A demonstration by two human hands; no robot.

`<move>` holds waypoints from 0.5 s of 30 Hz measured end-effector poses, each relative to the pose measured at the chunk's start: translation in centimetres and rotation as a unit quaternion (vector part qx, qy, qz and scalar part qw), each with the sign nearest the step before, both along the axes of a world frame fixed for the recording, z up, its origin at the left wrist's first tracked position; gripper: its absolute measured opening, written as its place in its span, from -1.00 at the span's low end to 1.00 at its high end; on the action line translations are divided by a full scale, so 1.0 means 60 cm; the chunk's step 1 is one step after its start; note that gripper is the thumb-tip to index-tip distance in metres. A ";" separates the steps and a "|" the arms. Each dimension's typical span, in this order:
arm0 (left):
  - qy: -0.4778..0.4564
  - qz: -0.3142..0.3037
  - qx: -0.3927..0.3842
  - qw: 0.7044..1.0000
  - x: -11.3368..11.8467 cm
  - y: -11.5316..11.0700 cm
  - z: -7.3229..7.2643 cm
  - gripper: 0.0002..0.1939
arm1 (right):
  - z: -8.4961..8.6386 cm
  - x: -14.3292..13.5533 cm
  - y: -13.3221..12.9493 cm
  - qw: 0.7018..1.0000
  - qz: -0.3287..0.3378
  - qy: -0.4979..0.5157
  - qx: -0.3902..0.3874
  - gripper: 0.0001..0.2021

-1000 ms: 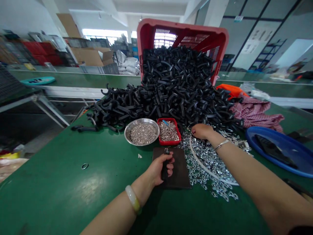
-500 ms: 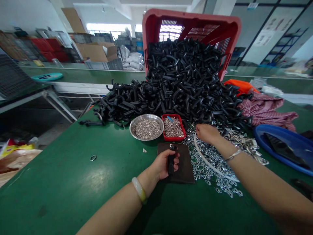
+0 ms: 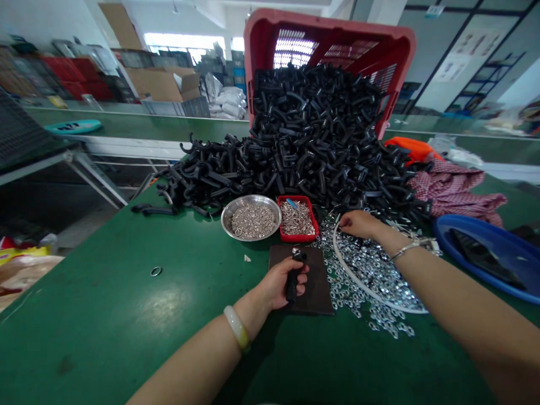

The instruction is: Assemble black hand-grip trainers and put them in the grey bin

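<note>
My left hand [image 3: 284, 281] is wrapped round a black plastic handle [image 3: 292, 286], with a small shiny metal piece at its top end. It holds the handle upright over a dark square mat [image 3: 314, 281]. My right hand [image 3: 358, 224] is at the far edge of a spread of small silvery metal links [image 3: 371, 270], by the end of a curved white strip [image 3: 358, 287]. Its fingertips are pinched together and point down; whatever is between them is hidden. A red tray [image 3: 297, 220] of metal pins and a steel bowl [image 3: 252, 219] of small metal rings stand beyond my left hand.
A heap of black handles [image 3: 295, 152] spills from a tipped red crate [image 3: 329, 25] at the back. To the right are a blue tray [image 3: 447, 236] and a checked cloth [image 3: 459, 188]. One loose metal ring [image 3: 156, 271] lies on the green table [image 3: 126, 332] at left.
My right hand has shifted slightly right over the metal links, its fingers reaching out more than before. My left hand keeps its hold on the black handle. The whole view has moved a little.
</note>
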State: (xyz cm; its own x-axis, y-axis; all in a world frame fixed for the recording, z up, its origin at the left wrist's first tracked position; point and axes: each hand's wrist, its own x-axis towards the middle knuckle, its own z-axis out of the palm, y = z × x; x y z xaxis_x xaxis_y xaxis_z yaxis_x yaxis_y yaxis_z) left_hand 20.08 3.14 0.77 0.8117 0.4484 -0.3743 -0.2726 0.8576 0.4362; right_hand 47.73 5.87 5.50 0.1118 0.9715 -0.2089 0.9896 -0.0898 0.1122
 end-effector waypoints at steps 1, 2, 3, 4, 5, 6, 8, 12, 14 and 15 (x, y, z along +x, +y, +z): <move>0.000 -0.001 0.001 1.000 0.000 0.000 0.000 -0.76 | -0.001 -0.001 -0.001 1.000 -0.006 0.000 0.002 -0.79; 0.000 -0.001 0.002 1.000 0.000 0.000 0.000 -0.76 | -0.001 -0.004 -0.001 1.000 -0.011 -0.001 0.005 -0.79; 0.001 -0.002 0.003 1.000 0.001 0.000 -0.001 -0.77 | -0.001 -0.007 0.000 1.000 -0.017 -0.006 0.010 -0.79; 0.001 -0.002 0.004 1.000 0.001 0.000 -0.002 -0.78 | 0.001 -0.011 0.001 1.000 -0.022 -0.012 0.017 -0.80; 0.003 -0.001 0.005 1.000 0.001 0.000 -0.003 -0.79 | 0.003 -0.015 0.002 0.999 -0.027 -0.018 0.024 -0.81; 0.005 0.001 0.004 1.000 0.001 0.000 -0.004 -0.79 | 0.007 -0.020 0.004 0.999 -0.030 -0.023 0.029 -0.81; 0.009 0.007 -0.003 1.000 0.001 0.000 -0.005 -0.79 | 0.016 -0.034 0.004 0.998 -0.034 -0.028 0.039 -0.81; -0.039 -0.003 -0.044 0.998 -0.002 0.004 -0.007 -0.78 | 0.035 -0.097 -0.026 0.995 0.001 0.010 0.097 -0.79; -0.076 -0.008 -0.058 0.995 -0.003 0.007 -0.009 -0.78 | 0.035 -0.145 -0.055 0.977 0.076 0.122 0.157 -0.82; -0.085 -0.005 -0.061 0.994 -0.003 0.007 -0.010 -0.78 | 0.031 -0.170 -0.071 0.957 0.116 0.190 0.185 -0.84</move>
State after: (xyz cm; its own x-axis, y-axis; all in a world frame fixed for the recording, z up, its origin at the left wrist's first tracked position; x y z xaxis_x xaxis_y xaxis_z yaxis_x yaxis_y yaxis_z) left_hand 19.91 3.58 0.16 0.8717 0.4004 -0.2825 -0.3256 0.9041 0.2767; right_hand 37.55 1.61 7.35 -0.1315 0.9763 0.1718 0.9508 0.1733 -0.2567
